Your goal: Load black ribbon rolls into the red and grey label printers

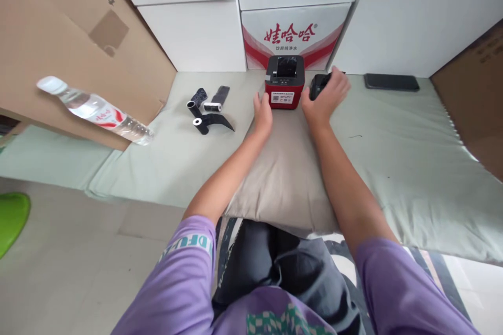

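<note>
A small printer (285, 84), red in front with a black top, stands on the cloth-covered surface. My left hand (263, 115) is at its lower left side with the fingers apart; whether it touches the printer I cannot tell. Right of the printer, my right hand (326, 97) is closed round a black object (317, 85), thumb on the near left side and fingers over the right. The hand covers much of that object, so its kind is unclear. To the left lie several small rolls of black film (202, 125), one with a loose tail.
White cartons (291, 26) form a wall behind the printer. A water bottle (98, 110) leans against a brown cardboard box (78, 36) at the left. On the right are a black phone (391, 82) and another cardboard box (477, 99). A green seat (11, 220) shows at far left.
</note>
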Demonstrator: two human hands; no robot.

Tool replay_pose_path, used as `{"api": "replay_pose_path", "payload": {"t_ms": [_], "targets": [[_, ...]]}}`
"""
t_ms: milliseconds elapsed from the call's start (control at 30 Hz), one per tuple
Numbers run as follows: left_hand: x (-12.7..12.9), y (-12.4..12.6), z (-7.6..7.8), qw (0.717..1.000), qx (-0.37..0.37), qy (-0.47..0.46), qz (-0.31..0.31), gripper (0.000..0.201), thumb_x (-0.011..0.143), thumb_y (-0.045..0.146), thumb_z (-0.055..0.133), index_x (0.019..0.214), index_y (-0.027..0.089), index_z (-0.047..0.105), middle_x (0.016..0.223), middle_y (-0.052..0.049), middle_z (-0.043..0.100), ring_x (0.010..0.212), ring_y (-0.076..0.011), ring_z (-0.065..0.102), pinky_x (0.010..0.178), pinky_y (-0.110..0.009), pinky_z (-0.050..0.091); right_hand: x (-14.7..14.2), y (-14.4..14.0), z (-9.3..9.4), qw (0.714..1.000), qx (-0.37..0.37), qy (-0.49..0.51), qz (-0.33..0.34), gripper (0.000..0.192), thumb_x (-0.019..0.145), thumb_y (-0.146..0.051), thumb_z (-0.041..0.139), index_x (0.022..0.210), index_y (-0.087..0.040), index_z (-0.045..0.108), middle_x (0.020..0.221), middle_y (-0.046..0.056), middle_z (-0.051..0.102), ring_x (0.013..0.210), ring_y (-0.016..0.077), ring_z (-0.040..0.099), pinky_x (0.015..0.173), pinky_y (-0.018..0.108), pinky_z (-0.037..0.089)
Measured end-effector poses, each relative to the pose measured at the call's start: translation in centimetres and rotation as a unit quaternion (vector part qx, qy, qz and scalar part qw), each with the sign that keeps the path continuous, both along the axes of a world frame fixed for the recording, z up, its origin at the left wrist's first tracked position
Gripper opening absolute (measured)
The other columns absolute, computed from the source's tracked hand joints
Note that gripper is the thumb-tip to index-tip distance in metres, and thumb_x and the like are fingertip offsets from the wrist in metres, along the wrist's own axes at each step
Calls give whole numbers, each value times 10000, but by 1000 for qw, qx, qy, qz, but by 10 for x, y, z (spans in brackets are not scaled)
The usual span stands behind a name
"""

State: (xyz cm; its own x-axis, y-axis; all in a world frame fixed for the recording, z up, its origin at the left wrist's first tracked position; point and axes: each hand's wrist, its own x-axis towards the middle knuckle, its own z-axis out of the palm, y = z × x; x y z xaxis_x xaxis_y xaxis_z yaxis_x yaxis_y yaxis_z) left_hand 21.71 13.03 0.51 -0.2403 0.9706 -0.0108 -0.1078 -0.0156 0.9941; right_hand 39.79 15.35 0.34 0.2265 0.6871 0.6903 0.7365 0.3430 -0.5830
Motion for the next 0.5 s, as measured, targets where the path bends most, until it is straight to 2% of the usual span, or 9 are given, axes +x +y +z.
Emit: {"api": "replay_pose_path", "payload": {"t_ms": [100, 200, 333, 433, 500], "targets": [[1, -57, -10, 999, 15, 44, -28, 624, 1136, 580, 454, 1677, 268, 441, 1836, -106, 426, 1768, -264, 322, 1443, -433, 282, 13, -5, -3, 996, 14, 55, -63, 967, 942, -689, 736, 1715, -205, 411, 1615, 317, 506, 1572, 559, 469, 1228, 875, 384], [4, -88, -12, 999, 9, 37, -33, 523, 1150, 527, 449, 1614, 291, 493, 1767, -113, 508, 1702, -261, 439, 1388, -464, 375, 18, -2, -10, 992, -25, 76, -96, 1043, 894, -757, 781, 1676, -148, 457, 1477, 319, 613, 1459, 518, 577, 1196, 797, 453], [6, -92, -3, 997, 21, 50, -49, 403, 1125, 354, 510, 1517, 269, 555, 1676, -112, 597, 1599, -237, 554, 1345, -436, 424, 19, 4, -13, 986, -77, 99, -111, 945, 912, -659, 826, 1596, -84, 518, 1401, 346, 659, 1378, 463, 610, 1216, 703, 435], [1, -89, 3, 995, 28, 71, -58, 380, 1080, 278, 567, 1458, 252, 602, 1593, -122, 662, 1523, -241, 619, 1336, -442, 437, 22, 0, -8, 981, -100, 124, -107, 941, 902, -554, 859, 1598, -46, 481, 1435, 397, 627, 1415, 499, 556, 1239, 711, 388], [-4, -87, 5, 995, 27, 83, -55, 372, 1060, 248, 589, 1430, 258, 632, 1561, -117, 688, 1498, -244, 636, 1328, -450, 449, 25, -12, -3, 985, -84, 113, -101, 928, 903, -538, 854, 1611, -74, 472, 1449, 382, 620, 1445, 525, 531, 1241, 726, 388]]}}
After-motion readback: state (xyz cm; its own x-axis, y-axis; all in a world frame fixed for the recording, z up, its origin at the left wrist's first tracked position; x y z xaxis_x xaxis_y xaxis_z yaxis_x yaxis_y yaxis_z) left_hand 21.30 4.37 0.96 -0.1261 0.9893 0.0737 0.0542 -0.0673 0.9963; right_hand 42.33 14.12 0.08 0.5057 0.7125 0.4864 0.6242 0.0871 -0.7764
